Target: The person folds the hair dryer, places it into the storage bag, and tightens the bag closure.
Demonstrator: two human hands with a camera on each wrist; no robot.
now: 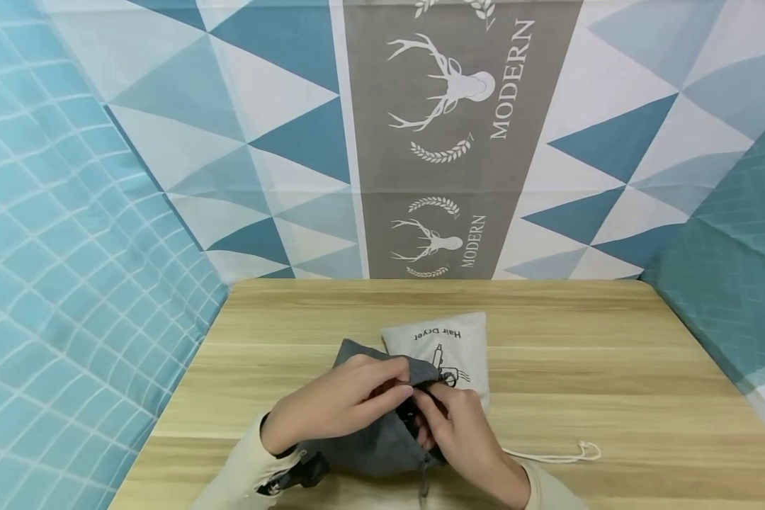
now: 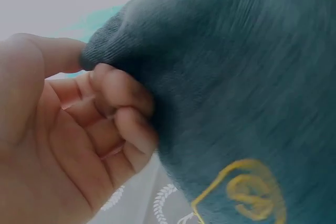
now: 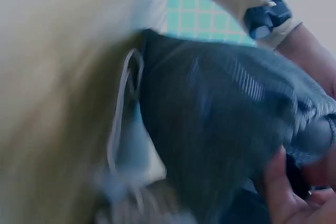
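A dark grey fabric drawstring bag (image 1: 372, 446) is held up over the near part of the table, its mouth turned to the right. My left hand (image 1: 350, 397) pinches the upper edge of that mouth between thumb and fingers; the left wrist view shows the cloth (image 2: 226, 72) caught there, with a yellow print lower down. Inside the opening, a black item (image 1: 408, 414) partly shows. My right hand (image 1: 465, 435) has its fingers in the mouth, curled at the black item, with the thumb against it. Most of the item is hidden by the bag.
Behind the grey bag lies a pale cloth pouch (image 1: 474, 354) printed "Hair Dryer", partly covered. Its white cord (image 1: 554, 457) trails to the right on the wooden table (image 1: 293, 319). Patterned cloth (image 1: 293, 142) hangs behind the table, and tiled-print sheets (image 1: 70, 283) stand at the sides.
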